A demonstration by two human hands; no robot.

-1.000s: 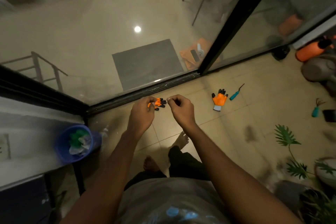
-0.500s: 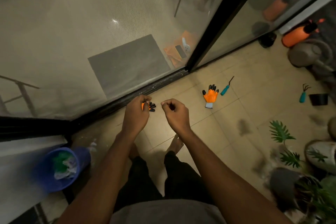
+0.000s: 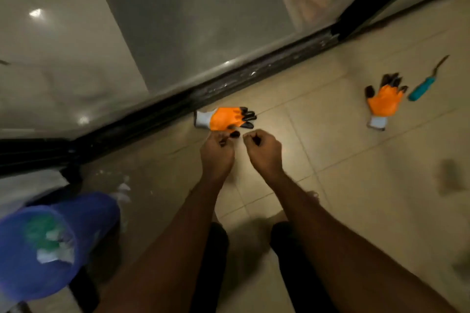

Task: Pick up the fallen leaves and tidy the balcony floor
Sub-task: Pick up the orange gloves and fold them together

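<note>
Both my hands hover side by side over the beige tiled balcony floor [image 3: 356, 185], fingers curled into loose fists. My left hand [image 3: 217, 152] is just short of an orange work glove [image 3: 226, 118] with black fingertips, which lies by the door track. My right hand [image 3: 264, 151] is beside it. Small dark specks show at the fingertips of both hands, too small to identify. A blurred dark patch [image 3: 447, 178] on the tiles to the right may be a leaf. A blue bin [image 3: 84, 216] with green and white scraps stands at lower left.
A second orange glove [image 3: 384, 103] and a teal-handled hand tool [image 3: 422, 89] lie on the tiles at the right. The black sliding-door track [image 3: 254, 76] and glass run diagonally behind the hands. My dark-trousered legs are below my forearms.
The view has tipped down and closer to the floor. The near glove, earlier behind my left hand, now shows in full just beyond it. My hands stay curled and close together.
</note>
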